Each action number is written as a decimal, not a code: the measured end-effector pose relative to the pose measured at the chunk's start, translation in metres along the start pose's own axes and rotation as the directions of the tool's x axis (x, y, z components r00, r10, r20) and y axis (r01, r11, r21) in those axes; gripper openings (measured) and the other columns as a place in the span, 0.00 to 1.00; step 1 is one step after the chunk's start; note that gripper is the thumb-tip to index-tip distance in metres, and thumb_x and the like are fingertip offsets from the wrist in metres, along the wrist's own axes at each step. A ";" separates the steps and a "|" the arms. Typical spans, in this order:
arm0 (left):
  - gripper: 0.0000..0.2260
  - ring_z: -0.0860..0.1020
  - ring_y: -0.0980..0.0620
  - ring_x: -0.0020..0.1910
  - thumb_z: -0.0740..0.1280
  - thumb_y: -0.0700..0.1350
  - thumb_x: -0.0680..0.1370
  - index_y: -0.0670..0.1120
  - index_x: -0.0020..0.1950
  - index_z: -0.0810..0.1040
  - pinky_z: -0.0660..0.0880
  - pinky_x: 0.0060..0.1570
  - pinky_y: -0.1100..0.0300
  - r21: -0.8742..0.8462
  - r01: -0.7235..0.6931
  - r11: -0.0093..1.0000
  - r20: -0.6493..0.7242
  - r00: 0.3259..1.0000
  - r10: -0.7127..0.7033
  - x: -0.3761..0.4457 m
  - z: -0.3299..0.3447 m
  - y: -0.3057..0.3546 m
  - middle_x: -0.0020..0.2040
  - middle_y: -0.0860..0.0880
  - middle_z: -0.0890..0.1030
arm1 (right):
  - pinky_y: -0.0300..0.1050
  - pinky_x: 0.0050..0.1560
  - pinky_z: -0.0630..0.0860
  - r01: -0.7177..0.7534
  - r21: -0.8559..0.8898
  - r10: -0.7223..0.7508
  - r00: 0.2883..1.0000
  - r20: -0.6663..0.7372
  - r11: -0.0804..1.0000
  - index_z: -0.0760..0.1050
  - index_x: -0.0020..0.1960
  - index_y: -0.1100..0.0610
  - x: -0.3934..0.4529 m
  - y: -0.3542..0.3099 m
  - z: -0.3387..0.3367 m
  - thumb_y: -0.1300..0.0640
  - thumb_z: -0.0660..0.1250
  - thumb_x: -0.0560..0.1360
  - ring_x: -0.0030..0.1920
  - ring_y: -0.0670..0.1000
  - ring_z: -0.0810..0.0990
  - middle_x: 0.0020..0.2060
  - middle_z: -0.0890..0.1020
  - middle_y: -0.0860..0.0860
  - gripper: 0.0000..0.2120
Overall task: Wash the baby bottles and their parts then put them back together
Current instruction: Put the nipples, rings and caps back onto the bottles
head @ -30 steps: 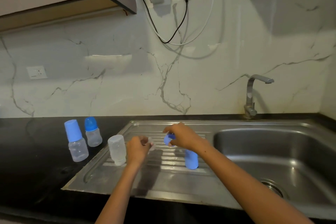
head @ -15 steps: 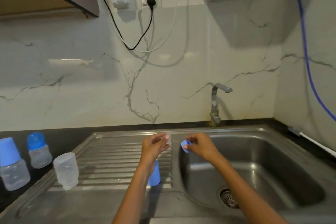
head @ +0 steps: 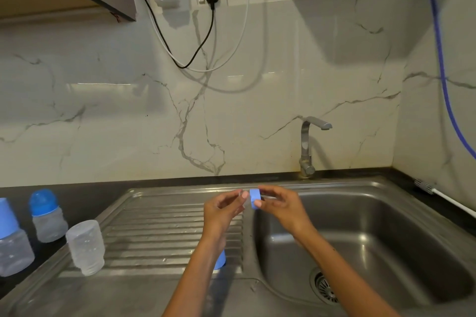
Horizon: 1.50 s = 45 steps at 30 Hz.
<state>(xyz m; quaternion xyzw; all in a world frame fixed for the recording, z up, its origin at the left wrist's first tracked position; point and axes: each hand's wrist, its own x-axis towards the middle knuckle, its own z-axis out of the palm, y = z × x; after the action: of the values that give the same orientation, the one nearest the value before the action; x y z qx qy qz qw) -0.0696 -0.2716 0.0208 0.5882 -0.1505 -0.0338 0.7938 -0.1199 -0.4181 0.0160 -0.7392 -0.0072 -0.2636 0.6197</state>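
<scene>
An inverted clear plastic bottle body, mouth down, stands on the steel drainboard. Above the basin's edge, my right hand pinches a blue plastic collar ring, its opening facing left. My left hand pinches a clear silicone teat against it.

Blue collar ring, clear teat, touching

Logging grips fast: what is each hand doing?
Left hand: pinches the clear teat.
Right hand: pinches the blue ring.
</scene>
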 end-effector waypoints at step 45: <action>0.10 0.83 0.50 0.49 0.70 0.42 0.75 0.44 0.55 0.82 0.80 0.47 0.63 0.042 -0.038 0.998 0.161 0.987 0.031 -0.007 -0.004 0.010 0.48 0.46 0.85 | 0.41 0.46 0.81 0.041 0.126 -0.038 0.999 -0.029 0.991 0.79 0.53 0.63 -0.005 -0.002 0.012 0.62 0.67 0.76 0.48 0.50 0.84 0.47 0.84 0.55 0.07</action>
<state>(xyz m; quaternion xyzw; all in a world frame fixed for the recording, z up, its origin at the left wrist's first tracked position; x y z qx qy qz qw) -0.0765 -0.2636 0.0275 0.5988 -0.2246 -0.0637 0.7661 -0.1207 -0.4050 0.0148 -0.6948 -0.0303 -0.2844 0.6599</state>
